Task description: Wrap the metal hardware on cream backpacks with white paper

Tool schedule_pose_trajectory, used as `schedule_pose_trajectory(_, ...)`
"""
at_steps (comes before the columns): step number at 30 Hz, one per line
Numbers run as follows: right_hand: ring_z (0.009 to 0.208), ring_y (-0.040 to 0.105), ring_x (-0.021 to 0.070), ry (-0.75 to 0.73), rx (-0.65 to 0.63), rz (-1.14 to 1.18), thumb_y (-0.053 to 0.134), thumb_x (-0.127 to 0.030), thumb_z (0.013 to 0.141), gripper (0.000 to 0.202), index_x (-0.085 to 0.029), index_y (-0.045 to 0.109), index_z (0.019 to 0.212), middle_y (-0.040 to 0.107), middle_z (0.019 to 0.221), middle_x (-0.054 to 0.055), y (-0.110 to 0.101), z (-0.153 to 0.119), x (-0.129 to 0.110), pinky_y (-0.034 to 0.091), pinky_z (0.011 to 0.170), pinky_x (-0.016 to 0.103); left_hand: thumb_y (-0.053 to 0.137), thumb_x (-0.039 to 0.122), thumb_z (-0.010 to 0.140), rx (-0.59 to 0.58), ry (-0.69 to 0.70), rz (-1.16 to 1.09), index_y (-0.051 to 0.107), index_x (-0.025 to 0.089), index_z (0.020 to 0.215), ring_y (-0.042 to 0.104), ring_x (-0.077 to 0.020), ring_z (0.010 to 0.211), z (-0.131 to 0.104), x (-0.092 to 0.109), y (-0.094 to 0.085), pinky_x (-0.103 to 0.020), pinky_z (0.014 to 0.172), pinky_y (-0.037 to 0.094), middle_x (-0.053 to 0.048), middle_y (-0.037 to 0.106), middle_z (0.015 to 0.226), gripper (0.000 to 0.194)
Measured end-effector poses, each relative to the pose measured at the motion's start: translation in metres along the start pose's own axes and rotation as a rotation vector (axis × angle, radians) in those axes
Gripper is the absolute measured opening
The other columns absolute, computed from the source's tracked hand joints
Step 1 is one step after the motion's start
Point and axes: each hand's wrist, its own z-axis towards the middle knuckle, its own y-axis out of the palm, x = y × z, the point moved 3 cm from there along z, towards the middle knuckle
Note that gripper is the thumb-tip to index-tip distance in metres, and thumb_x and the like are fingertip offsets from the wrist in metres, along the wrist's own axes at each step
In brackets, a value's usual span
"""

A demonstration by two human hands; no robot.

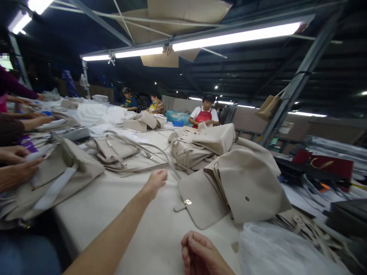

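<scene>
My left hand (pixel 156 181) is closed over the pale table, its fingers curled beside a long beige strap (pixel 169 158). Whether anything is inside that grip is hidden. Low in the view, my right hand (pixel 198 250) has its fingers curled in and the thumb against them, with nothing showing in it. Between and beyond my hands lies a beige bag (pixel 249 187), its flap (pixel 202 198) spread toward me with a gold clasp (pixel 187 202) on it. More beige bags (pixel 212 139) are heaped behind it. A flatter bag with straps (pixel 113 149) lies left of my left hand.
At the left edge, a co-worker's hands (pixel 20 168) hold a beige bag (pixel 71 172) with white strips. Clear plastic (pixel 275 248) and loose straps (pixel 309 229) lie at the right. A slanted metal post (pixel 301 80) rises there. Several people sit across the table (pixel 114 206).
</scene>
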Motion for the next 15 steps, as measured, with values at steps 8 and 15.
schedule_pose_trajectory(8, 0.079, 0.067, 0.0162, -0.241, 0.301, -0.162, 0.077, -0.051, 0.072, 0.040, -0.019, 0.071, 0.094, 0.070, 0.100, 0.007, -0.005, -0.001, 0.003, 0.056, 0.065, 0.026, 0.059, 0.032, 0.093, 0.190, -0.440, -0.534, 0.058, 0.015, 0.118, 0.065, -0.0186, 0.090, -0.012, -0.086, 0.047, -0.036, 0.075, 0.057, -0.008, 0.063, 0.112, 0.030)
schedule_pose_trajectory(15, 0.114, 0.061, 0.0232, -0.671, 0.156, -0.922, 0.060, -0.039, 0.087, 0.033, -0.026, 0.069, 0.116, 0.067, 0.122, 0.010, 0.024, -0.016, 0.016, 0.053, 0.083, 0.026, 0.058, 0.033, 0.093, 0.278, -0.440, -0.625, 0.058, 0.016, 0.119, 0.064, -0.0199, 0.093, -0.007, -0.093, 0.050, -0.038, 0.078, 0.057, -0.009, 0.063, 0.115, 0.032)
